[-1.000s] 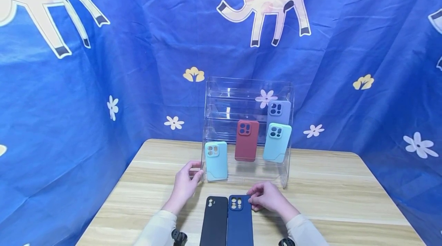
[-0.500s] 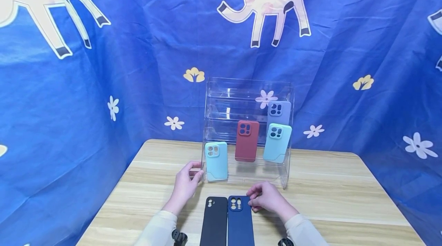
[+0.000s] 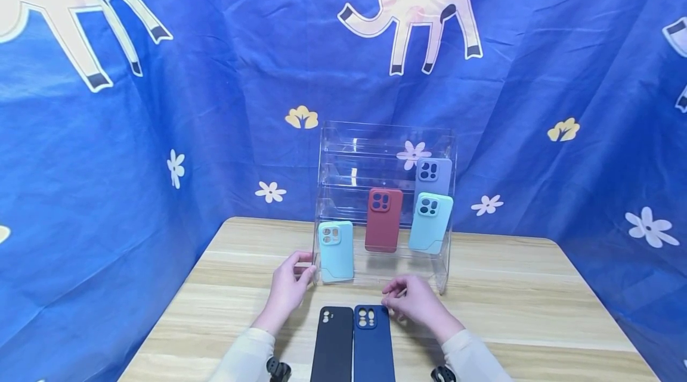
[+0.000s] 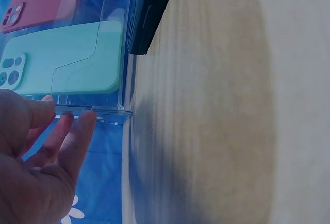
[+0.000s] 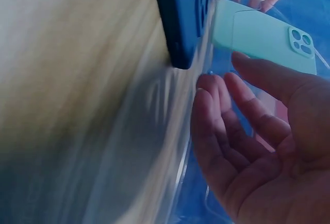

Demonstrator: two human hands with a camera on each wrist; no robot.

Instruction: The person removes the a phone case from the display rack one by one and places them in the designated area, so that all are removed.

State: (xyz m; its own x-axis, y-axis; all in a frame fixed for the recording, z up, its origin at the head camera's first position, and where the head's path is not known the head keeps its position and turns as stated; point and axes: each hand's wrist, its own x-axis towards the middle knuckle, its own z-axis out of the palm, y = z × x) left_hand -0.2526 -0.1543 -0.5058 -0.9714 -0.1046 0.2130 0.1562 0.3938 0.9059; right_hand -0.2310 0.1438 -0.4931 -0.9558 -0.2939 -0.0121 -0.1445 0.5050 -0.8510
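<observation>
A clear tiered display stand (image 3: 370, 266) holds several phone cases. A mint phone case (image 3: 337, 260) is at its lower left; a red phone case (image 3: 383, 221) and a second mint phone case (image 3: 429, 230) sit higher up. My left hand (image 3: 288, 283) touches the stand's left side with thumb and fairly straight fingertips. In front, a black phone case (image 3: 333, 346) and a navy phone case (image 3: 373, 349) lie side by side. My right hand (image 3: 415, 301), loosely curled with nothing between thumb and fingers, hovers at the navy case's upper right corner.
A lilac phone case (image 3: 435, 174) stands on a higher tier at the right, partly behind the mint one. The wooden table (image 3: 515, 292) extends to both sides. Behind it hangs a blue patterned cloth (image 3: 257, 102).
My right hand has let go of the navy phone case's edge and lifted slightly away toward the stand. The left hand stays at the stand's side.
</observation>
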